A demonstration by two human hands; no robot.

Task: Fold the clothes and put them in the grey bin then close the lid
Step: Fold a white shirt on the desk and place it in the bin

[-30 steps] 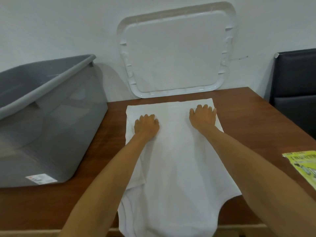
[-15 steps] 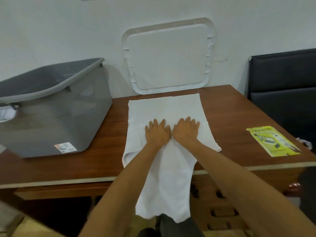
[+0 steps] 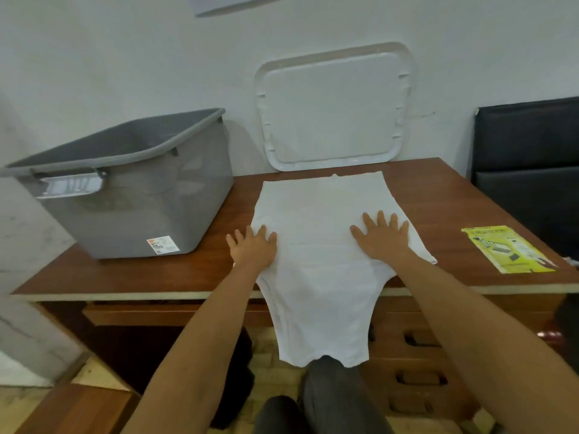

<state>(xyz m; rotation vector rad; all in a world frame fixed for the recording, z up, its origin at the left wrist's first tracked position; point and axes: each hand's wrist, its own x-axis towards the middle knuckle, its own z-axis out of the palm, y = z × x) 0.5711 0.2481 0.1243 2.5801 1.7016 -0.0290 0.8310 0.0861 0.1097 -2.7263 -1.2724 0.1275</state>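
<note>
on table (image 3: 156, 274), mid-shirt (image 3: 322, 205) | long axis pointing away, tail over near edge | left hand (image 3: 253, 250), right hand (image 3: 383, 241) flat, spread | bin (image 3: 134, 195) nearer left

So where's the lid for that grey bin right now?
In the head view, the white lid leans against the wall at the back of the table, to the right of the grey bin and just behind the white garment.

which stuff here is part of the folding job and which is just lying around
Job: white garment, grey bin, white lid leaning on the wall, left hand and right hand pressing the garment.
Lying about: yellow leaflet, black chair.
</note>
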